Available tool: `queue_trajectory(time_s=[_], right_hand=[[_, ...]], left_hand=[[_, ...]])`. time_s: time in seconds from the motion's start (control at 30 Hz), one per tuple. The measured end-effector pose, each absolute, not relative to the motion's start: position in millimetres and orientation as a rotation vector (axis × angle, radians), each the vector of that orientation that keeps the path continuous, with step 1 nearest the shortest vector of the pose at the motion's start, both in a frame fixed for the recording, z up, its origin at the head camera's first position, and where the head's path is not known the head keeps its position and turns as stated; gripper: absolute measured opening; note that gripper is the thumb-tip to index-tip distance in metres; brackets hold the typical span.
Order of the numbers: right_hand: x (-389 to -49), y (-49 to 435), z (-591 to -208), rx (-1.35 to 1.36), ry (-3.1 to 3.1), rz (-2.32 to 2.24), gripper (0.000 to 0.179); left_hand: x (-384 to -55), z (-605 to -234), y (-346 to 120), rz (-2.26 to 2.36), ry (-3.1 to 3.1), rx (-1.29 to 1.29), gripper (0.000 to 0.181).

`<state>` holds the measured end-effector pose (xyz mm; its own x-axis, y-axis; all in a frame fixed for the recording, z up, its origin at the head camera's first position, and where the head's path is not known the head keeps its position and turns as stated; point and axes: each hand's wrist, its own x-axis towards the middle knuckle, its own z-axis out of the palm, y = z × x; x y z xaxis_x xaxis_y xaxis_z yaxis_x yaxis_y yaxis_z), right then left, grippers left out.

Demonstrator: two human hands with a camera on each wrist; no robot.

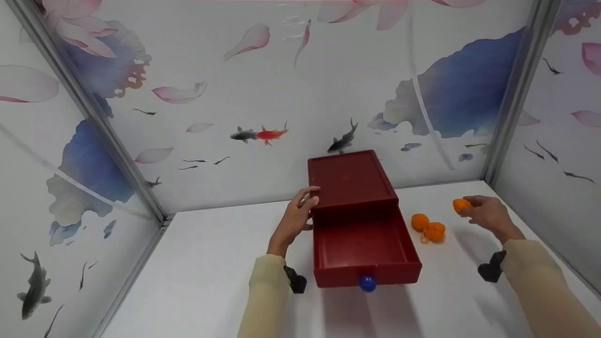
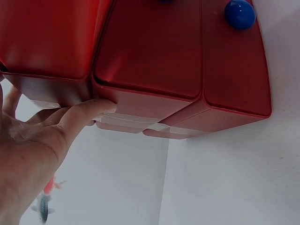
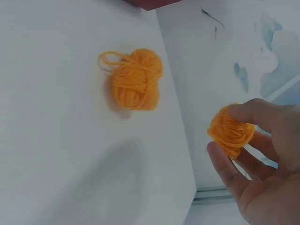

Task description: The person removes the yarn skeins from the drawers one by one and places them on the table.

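Note:
A dark red drawer unit (image 1: 347, 180) stands on the white table with its top drawer (image 1: 364, 244) pulled out, the inside bare and a blue round knob (image 1: 367, 283) on its front. My left hand (image 1: 298, 211) rests against the unit's left side, fingertips at the top edge. In the left wrist view, its fingers (image 2: 89, 112) lie along the side wall, near a strip of clear tape. To the right, my right hand (image 1: 490, 216) pinches a small orange yarn ball (image 3: 230, 130) between thumb and fingers, raised above the table.
Two more orange yarn balls (image 1: 428, 228) lie together on the white table (image 1: 211, 272), right of the drawer, with a loose loop of yarn. Printed panels (image 1: 263, 94) with fish and petals enclose the table at the back and sides. Lower drawers (image 2: 150, 51) show under the open one.

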<state>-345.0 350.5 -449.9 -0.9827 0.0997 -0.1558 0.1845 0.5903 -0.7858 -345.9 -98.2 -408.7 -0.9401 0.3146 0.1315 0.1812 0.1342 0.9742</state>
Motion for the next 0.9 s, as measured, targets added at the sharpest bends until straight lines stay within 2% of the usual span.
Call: queue_trajectory(time_s=[0.47, 0.9], right_hand=[[-343, 345, -500, 0.574, 2.663, -1.518, 0.062], [-338, 349, -521, 0.513, 2.668, -1.406, 0.063]], left_hand=[[-347, -410, -98, 1.937, 2.3, 0.486, 0.035], [-348, -410, -99, 1.938, 2.293, 0.496, 0.037]])
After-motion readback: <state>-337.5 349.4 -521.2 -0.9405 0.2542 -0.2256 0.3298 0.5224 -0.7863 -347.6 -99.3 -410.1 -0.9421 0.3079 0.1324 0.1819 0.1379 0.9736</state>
